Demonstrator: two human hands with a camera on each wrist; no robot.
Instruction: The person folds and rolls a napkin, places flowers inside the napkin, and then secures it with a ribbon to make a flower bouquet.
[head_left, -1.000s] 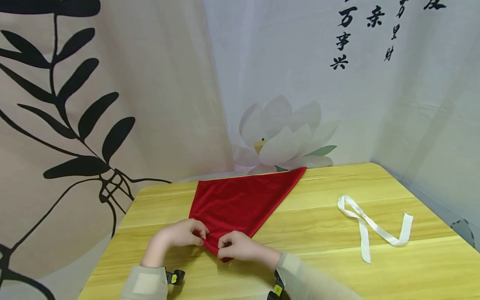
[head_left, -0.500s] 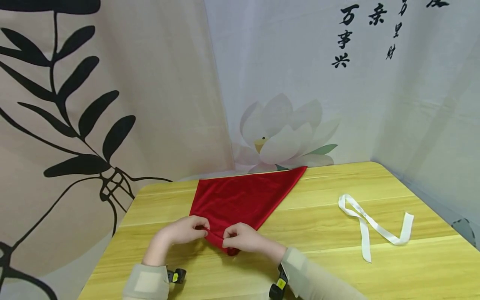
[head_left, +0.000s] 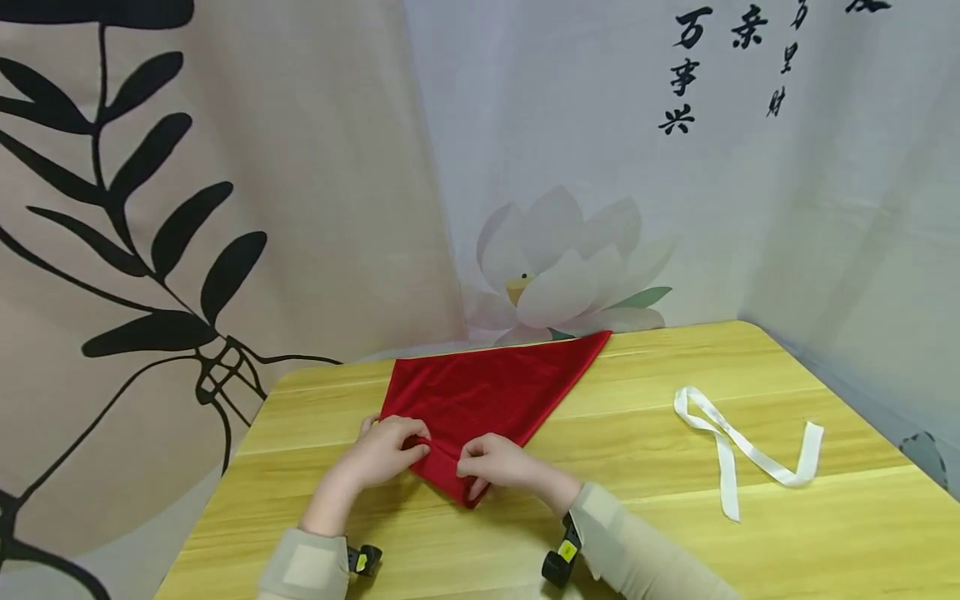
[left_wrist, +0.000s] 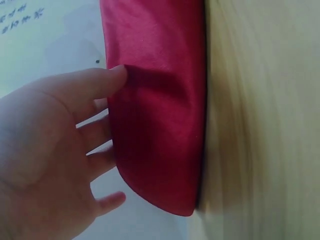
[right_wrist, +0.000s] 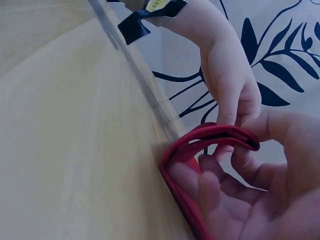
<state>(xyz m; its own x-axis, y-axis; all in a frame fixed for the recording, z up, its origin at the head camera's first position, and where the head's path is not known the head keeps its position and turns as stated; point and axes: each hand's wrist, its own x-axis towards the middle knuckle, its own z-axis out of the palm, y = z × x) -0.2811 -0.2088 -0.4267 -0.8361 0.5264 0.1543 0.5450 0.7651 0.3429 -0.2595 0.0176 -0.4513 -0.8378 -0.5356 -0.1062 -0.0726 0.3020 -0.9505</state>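
A red velvety cloth (head_left: 495, 392) lies near the table's far edge, its narrow corner toward me. At the left side of that corner my left hand (head_left: 386, 450) pinches the edge between thumb and fingers; the left wrist view shows the thumb lying on the red face (left_wrist: 155, 125) while the other fingers go behind it. My right hand (head_left: 498, 462) pinches a turned-over edge just to the right. In the right wrist view this folded edge (right_wrist: 220, 131) curls up in layers, with the thumb and index finger at its end and the other fingers underneath.
A white ribbon (head_left: 810, 454) lies loosely bent on the right of the wooden table (head_left: 645, 533). Behind the table hangs a printed curtain (head_left: 360, 183). A black wrist camera (head_left: 558, 562) is strapped at my right sleeve.
Both hands have shifted slightly away from me and to the right, working along the near corner. The corner's edge is turned over farther up the cloth. The ribbon stays put.
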